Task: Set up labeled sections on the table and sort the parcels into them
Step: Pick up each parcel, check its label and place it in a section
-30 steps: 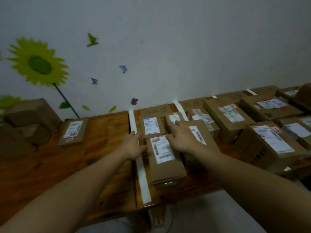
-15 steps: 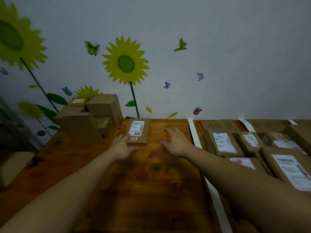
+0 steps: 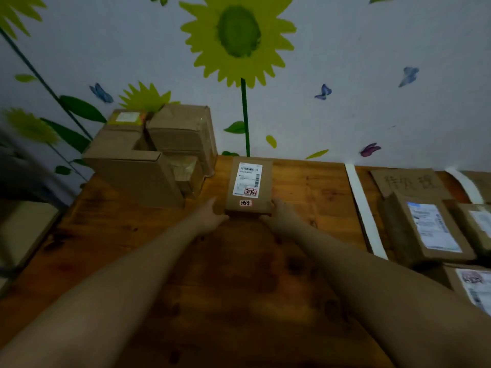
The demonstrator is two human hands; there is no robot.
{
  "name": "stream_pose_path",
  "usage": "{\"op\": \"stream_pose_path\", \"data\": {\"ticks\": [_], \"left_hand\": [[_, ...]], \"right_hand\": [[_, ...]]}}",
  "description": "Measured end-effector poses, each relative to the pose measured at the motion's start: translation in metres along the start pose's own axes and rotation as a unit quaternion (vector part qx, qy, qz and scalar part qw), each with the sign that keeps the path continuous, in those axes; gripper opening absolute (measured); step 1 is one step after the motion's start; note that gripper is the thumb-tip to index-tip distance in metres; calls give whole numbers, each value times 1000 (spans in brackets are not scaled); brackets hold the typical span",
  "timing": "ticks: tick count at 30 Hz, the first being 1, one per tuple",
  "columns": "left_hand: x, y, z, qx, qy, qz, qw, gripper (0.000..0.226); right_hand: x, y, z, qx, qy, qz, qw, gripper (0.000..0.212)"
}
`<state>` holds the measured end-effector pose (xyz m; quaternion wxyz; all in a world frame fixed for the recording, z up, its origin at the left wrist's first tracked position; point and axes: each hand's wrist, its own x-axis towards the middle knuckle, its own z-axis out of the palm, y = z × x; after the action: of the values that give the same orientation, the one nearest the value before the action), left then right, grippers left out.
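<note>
A flat brown parcel with a white shipping label and red stickers lies on the wooden table, near the wall. My left hand holds its near left corner and my right hand holds its near right corner. A white tape strip runs across the table to the right and marks off a section. Behind the strip a cardboard sign with handwriting lies flat. Labelled parcels lie in that section.
A pile of brown boxes stands at the table's back left, just left of the held parcel. A second tape strip shows at the far right. The wall with sunflower stickers closes the back, and the table's left edge drops off.
The view swung left from the sorted sections to the table's left part. Both hands left the parcels on the right and closed in on the flat parcel's near corners.
</note>
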<state>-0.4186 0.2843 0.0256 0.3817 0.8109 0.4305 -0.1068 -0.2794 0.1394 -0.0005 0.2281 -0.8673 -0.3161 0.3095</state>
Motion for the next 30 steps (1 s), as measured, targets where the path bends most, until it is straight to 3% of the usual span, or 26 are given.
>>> {"op": "stream_pose_path", "data": {"ticks": [3,8,11,13,15,19,25,30], "left_hand": [[27,9,9,-30,-13,-26,999,72],[64,24,20,-82,-16,-44,995,62],[73,27,28,-130,-24,-65,989,38],[72,27,29,-151,-35,-79,985,22],[69,26,26,-180,-38,-87,979,36],[56,24,13,-214,36,-39,975,65],[10,26,-10,-269,92,96,954,69],[-55,15,-22,-335,110,141,925,58]], "right_hand": [[31,4,3,72,-29,-4,997,47],[69,14,9,194,-43,67,978,54],[80,19,10,230,-44,125,964,55],[84,20,7,226,-54,150,961,41],[83,19,1,230,-53,146,961,33],[66,11,-13,275,10,78,958,59],[8,-21,-35,284,114,13,952,51],[-69,-41,-39,293,132,-33,946,51]]}}
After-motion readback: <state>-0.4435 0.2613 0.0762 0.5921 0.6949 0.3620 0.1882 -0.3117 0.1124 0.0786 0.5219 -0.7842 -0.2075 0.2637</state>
